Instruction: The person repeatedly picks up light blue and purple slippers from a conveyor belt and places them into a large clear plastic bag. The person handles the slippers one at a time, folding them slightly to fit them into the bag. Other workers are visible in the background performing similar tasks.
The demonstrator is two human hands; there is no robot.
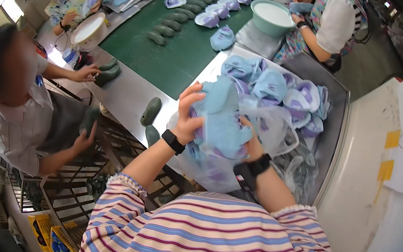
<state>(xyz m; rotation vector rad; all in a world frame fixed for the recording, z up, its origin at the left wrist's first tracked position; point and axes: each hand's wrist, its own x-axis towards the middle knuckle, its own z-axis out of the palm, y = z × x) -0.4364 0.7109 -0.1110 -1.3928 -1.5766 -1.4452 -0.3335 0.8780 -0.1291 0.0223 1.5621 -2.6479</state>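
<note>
In front of my chest I hold a stack of light blue shoe uppers [222, 116] with purple linings. My left hand [189, 111] grips the stack's left side, fingers curled round its edge. On the other side my right hand [251, 142] closes on the lower right edge, its fingers partly hidden. A clear plastic bag [215, 172] hangs around the underside of the stack. Just beyond, a heap of blue and purple uppers [271, 87] lies in a metal tray [333, 160]. Another crumpled clear bag [276, 129] rests against that heap.
A green conveyor belt [134, 57] carries rows of dark green shoe lasts [175, 16] and uppers. At left a co-worker [24, 101] handles lasts by a wire rack [103, 164]. Two others work farther off, near basins [273, 17]. A white panel [356, 199] stands at right.
</note>
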